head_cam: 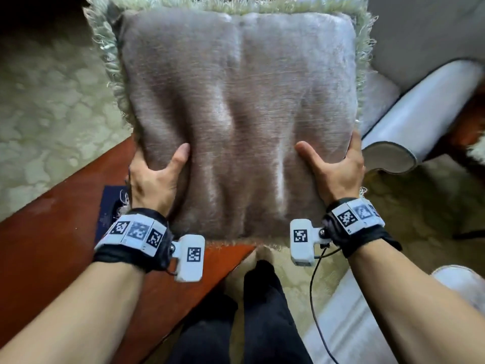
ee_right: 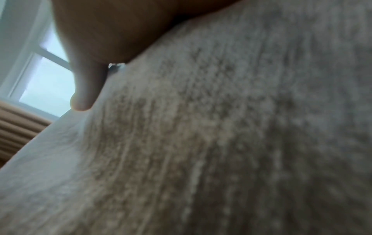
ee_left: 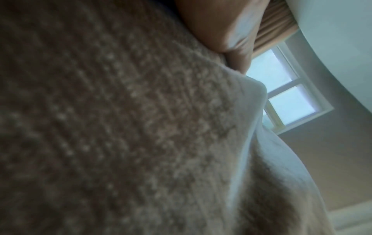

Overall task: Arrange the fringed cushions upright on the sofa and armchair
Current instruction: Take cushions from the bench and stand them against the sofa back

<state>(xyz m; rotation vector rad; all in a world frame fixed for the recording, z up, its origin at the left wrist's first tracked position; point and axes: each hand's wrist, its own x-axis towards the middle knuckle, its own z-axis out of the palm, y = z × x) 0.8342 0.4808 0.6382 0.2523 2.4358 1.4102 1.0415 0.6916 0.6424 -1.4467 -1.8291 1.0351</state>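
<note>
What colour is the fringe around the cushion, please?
Pale greenish cream fringe on the cushion, clearest in the head view.

Right wrist view, close and blurred. Cushion (ee_right: 221, 143) fills most of the frame: grey-beige woven fabric with a ribbed, nubby texture, paler along its lower-left slope. Right hand (ee_right: 112, 31) enters from the top; the palm presses against the cushion's upper edge, and one finger (ee_right: 85, 89) points down along the fabric, tip touching it. Behind, at left, a window (ee_right: 46, 79) with a white frame and bright panes. Below it, tan pleated curtain (ee_right: 18, 127) folds, partly cut off by the cushion.
</note>
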